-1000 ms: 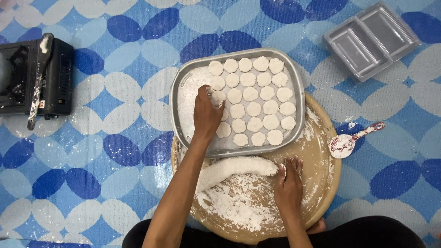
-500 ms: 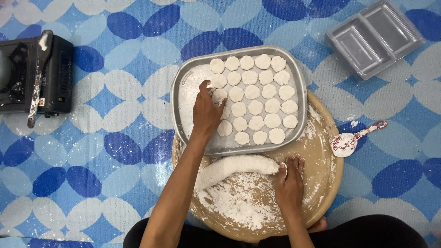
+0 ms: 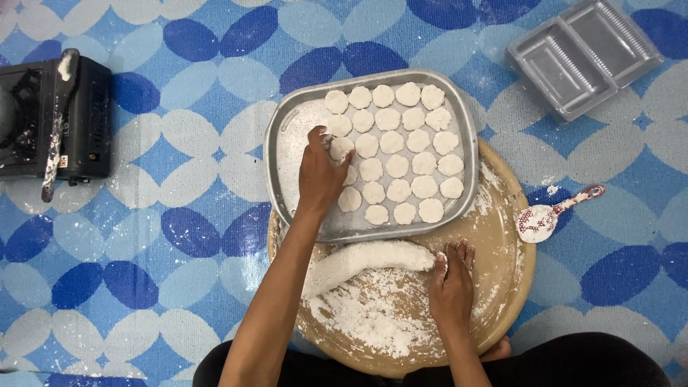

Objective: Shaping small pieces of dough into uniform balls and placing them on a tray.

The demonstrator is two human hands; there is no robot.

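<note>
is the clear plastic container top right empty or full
Empty. Both compartments of the clear plastic container show only bare plastic; nothing lies inside, and it sits apart from the metal tray.

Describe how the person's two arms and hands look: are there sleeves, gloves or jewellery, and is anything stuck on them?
Both forearms are bare, with no sleeves in view. The left hand and the right hand wear no gloves, and no rings, watch or bracelet can be seen. White flour dusts the fingertips of the right hand. The left hand looks mostly clean from this view.
</note>
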